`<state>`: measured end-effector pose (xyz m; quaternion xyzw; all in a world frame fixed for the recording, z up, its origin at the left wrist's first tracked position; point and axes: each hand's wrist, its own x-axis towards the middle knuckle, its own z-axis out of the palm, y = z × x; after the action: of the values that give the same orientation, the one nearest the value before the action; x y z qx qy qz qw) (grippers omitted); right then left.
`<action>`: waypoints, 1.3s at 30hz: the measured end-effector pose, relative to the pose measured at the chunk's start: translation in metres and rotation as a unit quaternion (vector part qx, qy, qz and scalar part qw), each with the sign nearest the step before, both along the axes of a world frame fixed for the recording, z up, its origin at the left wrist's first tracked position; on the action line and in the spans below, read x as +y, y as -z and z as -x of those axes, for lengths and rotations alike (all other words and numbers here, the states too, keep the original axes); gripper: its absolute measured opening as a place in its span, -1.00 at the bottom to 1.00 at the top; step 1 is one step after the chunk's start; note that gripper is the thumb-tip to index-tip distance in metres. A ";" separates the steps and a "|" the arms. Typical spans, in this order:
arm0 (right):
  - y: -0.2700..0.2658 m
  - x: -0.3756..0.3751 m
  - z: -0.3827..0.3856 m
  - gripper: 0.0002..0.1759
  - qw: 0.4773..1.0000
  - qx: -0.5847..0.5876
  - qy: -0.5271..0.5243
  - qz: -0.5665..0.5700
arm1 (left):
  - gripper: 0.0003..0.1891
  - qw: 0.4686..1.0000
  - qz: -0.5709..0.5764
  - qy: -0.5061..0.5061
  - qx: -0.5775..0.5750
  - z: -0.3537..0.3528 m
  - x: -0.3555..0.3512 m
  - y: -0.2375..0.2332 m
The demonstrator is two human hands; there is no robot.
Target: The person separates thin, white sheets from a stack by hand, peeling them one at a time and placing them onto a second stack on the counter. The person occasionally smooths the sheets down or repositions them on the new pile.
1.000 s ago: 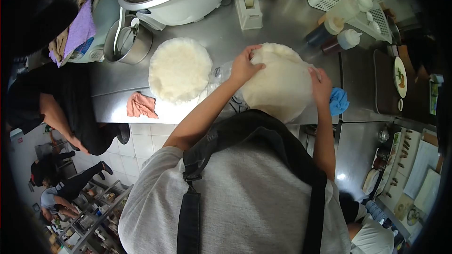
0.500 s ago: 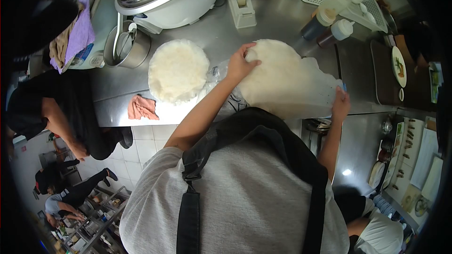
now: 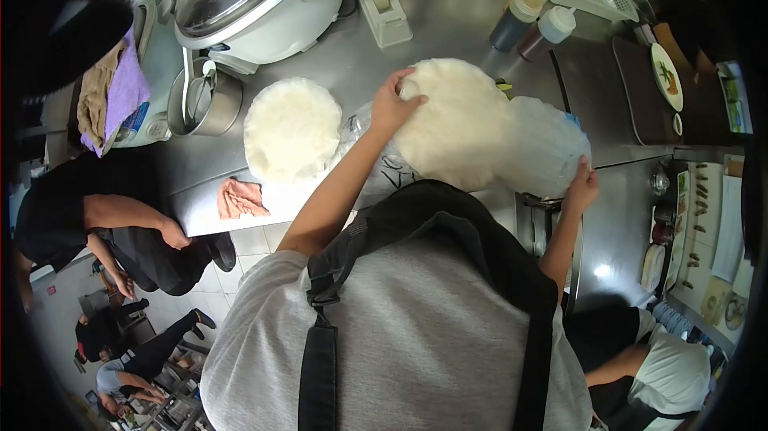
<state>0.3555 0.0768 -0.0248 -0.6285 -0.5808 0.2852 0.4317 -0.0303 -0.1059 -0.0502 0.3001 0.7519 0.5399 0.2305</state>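
Observation:
A pale round stack of thin dough-like sheets (image 3: 452,115) lies on the steel counter in front of me. My left hand (image 3: 394,105) is closed on its left edge, thumb on top. To the right, a thin translucent round sheet (image 3: 544,147) stretches out from the stack, partly overlapping it. My right hand (image 3: 582,185) pinches the lower right edge of this sheet; a blue mark shows on its far edge. Left of my forearm lies a second pale round stack (image 3: 292,129). Crumpled clear plastic wrap (image 3: 380,167) with dark lettering is under and beside my left wrist.
A rice cooker (image 3: 264,19), a pot with utensils (image 3: 210,103) and a tape dispenser (image 3: 380,11) stand behind. Sauce bottles (image 3: 516,23) are at back right, a brown tray (image 3: 636,99) farther right. A pink cloth (image 3: 242,199) lies front left. Co-workers are on both sides.
The translucent sheet has swung toward me and spread rounder, my right hand moving slightly nearer with it. A small green-yellow item now shows behind the stack. The left co-worker's hand has come to the counter edge.

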 end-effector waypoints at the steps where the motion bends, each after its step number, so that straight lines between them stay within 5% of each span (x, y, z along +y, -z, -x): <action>1: -0.002 -0.001 0.002 -0.54 1.000 0.005 -0.001 -0.013 | -0.33 1.000 0.004 0.004 0.012 -0.001 -0.001 -0.004; 4: -0.015 0.003 0.023 -0.58 0.990 0.131 -0.005 0.045 | -0.24 0.992 0.035 0.013 0.117 -0.015 -0.006 -0.030; 6: -0.065 -0.022 0.069 -0.64 0.983 0.080 -0.115 0.121 | -0.15 0.958 0.080 0.017 0.276 -0.034 -0.011 -0.050; 7: -0.092 -0.037 0.093 -0.62 0.949 0.053 -0.275 0.144 | -0.14 0.965 0.032 0.037 0.258 -0.046 -0.011 -0.064; 9: -0.131 -0.073 0.138 -0.53 0.837 0.182 -0.499 0.130 | -0.11 0.971 -0.063 0.075 0.218 -0.068 -0.009 -0.086; 12: -0.145 -0.086 0.151 -0.38 0.821 0.158 -0.537 0.111 | -0.03 0.950 -0.126 0.068 0.276 -0.078 -0.002 -0.075; 15: -0.107 -0.085 0.118 -0.23 0.856 -0.146 -0.495 -0.021 | -0.19 0.923 -0.144 0.098 0.344 -0.072 -0.012 -0.084; 18: -0.052 -0.110 0.097 -0.14 0.840 -0.174 -0.510 -0.063 | -0.47 0.871 -0.048 0.264 0.411 -0.058 -0.023 -0.097; 21: -0.025 -0.119 0.100 -0.15 0.859 -0.166 -0.467 -0.131 | -0.72 0.906 -0.003 0.282 0.317 -0.053 -0.010 -0.101; 24: -0.033 -0.119 0.111 -0.26 0.877 -0.175 -0.434 -0.108 | -0.74 0.936 -0.083 0.258 0.224 -0.048 0.012 -0.121; 27: -0.014 -0.108 0.105 -0.48 0.892 -0.185 -0.398 -0.105 | -0.81 0.922 -0.077 0.282 0.252 -0.045 0.027 -0.137; 30: -0.005 -0.094 0.099 -0.64 0.947 -0.118 -0.295 0.038 | -0.86 0.900 -0.028 0.326 0.289 -0.040 0.037 -0.143; 33: 0.009 -0.069 0.099 -0.70 0.944 0.179 -0.239 0.142 | -0.86 0.897 -0.010 0.340 0.280 -0.039 0.045 -0.150; 39: -0.020 -0.072 0.117 -0.69 0.958 0.105 -0.265 0.040 | -0.83 0.909 -0.044 0.305 0.282 -0.045 0.060 -0.176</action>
<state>0.2388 0.0044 -0.0049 -0.4356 -0.6661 0.4763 0.3737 0.0151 -0.0463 0.1254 0.6639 0.6332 0.3689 0.1489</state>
